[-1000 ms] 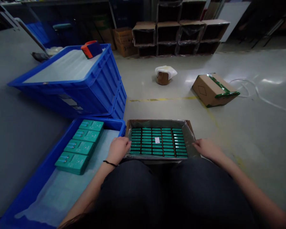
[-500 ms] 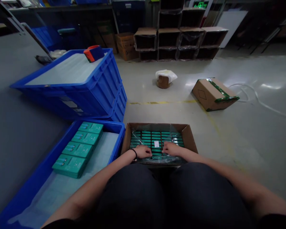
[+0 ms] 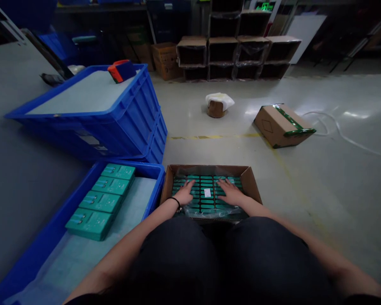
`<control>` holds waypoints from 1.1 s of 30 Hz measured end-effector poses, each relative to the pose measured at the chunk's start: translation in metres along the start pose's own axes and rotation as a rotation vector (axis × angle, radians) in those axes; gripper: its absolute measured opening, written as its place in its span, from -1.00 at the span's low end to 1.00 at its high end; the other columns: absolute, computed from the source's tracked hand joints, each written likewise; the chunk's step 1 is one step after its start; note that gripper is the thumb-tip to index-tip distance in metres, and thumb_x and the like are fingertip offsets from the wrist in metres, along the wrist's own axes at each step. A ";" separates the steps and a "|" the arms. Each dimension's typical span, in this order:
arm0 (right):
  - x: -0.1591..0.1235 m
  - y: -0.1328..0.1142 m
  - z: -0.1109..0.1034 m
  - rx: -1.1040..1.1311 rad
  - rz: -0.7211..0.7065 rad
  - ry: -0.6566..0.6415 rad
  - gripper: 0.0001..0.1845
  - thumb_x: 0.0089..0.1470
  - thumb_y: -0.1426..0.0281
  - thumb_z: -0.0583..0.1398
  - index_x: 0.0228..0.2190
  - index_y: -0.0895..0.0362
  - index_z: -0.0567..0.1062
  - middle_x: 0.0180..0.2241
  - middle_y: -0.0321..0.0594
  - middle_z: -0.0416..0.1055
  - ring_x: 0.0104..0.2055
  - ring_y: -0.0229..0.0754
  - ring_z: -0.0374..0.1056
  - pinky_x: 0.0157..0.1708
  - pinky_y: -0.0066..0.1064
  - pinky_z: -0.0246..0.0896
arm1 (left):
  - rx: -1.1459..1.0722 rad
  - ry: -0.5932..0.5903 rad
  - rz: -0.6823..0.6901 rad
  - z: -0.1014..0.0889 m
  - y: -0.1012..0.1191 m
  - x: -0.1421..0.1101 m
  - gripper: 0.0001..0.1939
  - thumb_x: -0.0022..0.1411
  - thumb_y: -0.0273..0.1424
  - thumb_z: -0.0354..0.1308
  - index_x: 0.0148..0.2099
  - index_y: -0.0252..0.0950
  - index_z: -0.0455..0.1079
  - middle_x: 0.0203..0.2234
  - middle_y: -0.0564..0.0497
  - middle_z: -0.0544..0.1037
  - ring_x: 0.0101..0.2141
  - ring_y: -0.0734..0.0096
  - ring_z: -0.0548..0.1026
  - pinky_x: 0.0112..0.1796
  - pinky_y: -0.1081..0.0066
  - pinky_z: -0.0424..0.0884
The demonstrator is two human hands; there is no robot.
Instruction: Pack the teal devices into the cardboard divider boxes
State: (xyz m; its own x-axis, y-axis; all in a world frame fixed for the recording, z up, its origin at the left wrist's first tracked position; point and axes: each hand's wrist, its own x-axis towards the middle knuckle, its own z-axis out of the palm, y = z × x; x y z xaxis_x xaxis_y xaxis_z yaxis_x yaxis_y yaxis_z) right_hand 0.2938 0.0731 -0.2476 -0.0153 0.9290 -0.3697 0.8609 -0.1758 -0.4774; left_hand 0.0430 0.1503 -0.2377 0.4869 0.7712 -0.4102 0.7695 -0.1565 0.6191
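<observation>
An open cardboard box [image 3: 255, 186] stands on the floor in front of my knees. Rows of flat green packs [image 3: 207, 184] fill it, and a small white label [image 3: 207, 193] lies on the middle row. Clear plastic film [image 3: 215, 212] lines the box and bunches along the near side. My left hand [image 3: 184, 193] rests over the left rows, fingers stretched out. Over the right rows lies my right hand [image 3: 231, 192], its fingers spread. Both hands appear to touch the packs or the film on them; neither holds anything.
At left, a low blue crate [image 3: 155, 169] holds several stacks of green packs [image 3: 104, 192]. Stacked blue crates [image 3: 123, 123] stand behind it, a tape roll [image 3: 120, 71] on top. A taped carton [image 3: 282, 126] and a small brown object under white plastic [image 3: 216, 108] lie on the floor.
Both hands have moved forward from the near side of the box onto the rows. Their fingers, pinched together before, are now spread. The view has shifted slightly.
</observation>
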 end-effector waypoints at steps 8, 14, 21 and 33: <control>0.004 0.016 -0.022 0.235 0.082 -0.030 -0.61 0.26 0.23 -0.03 -0.18 0.14 0.52 -0.28 -0.06 0.54 -0.14 -0.03 0.45 -0.10 -0.23 0.31 | -0.017 -0.008 -0.101 -0.023 0.007 -0.014 -0.63 0.26 -0.32 -0.08 -0.05 -0.33 0.46 -0.11 -0.20 0.56 0.03 0.18 0.46 0.02 0.30 0.33; -0.018 0.016 -0.021 0.452 0.197 -0.581 -0.31 0.04 -0.22 0.06 -0.41 0.17 0.54 -0.49 -0.04 0.51 -0.50 -0.04 0.43 -0.55 -0.26 0.36 | -0.129 -0.524 -0.236 -0.018 -0.001 -0.024 -0.37 0.17 0.12 -0.07 -0.21 -0.31 0.54 -0.38 -0.18 0.61 -0.28 0.15 0.56 -0.30 0.32 0.46; -0.018 0.008 -0.047 1.064 -0.128 -0.557 -0.38 0.10 -0.11 0.08 0.03 0.04 0.34 -0.03 -0.08 0.39 -0.13 -0.17 0.39 -0.38 -0.45 0.34 | -0.516 -0.514 0.056 -0.028 -0.003 -0.021 -0.29 -0.01 -0.20 0.20 0.22 -0.15 0.21 0.00 -0.06 0.46 -0.13 0.36 0.46 -0.23 0.46 0.39; 0.001 0.024 -0.018 0.606 0.178 -0.269 -0.61 0.02 0.05 0.23 -0.47 0.15 0.44 -0.58 -0.29 0.36 -0.53 -0.27 0.30 -0.60 -0.51 0.18 | -0.316 -0.395 -0.292 -0.002 -0.015 -0.013 -0.74 0.27 -0.18 0.06 -0.25 -0.29 0.33 -0.51 0.06 0.51 -0.51 0.43 0.51 -0.51 0.49 0.37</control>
State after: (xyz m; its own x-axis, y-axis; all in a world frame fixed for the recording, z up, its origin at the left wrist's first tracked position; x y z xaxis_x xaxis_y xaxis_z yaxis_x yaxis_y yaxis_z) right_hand 0.3236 0.0760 -0.2452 -0.0926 0.7697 -0.6316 0.4270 -0.5424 -0.7235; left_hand 0.0240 0.1439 -0.2403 0.4367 0.4565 -0.7752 0.7640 0.2668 0.5875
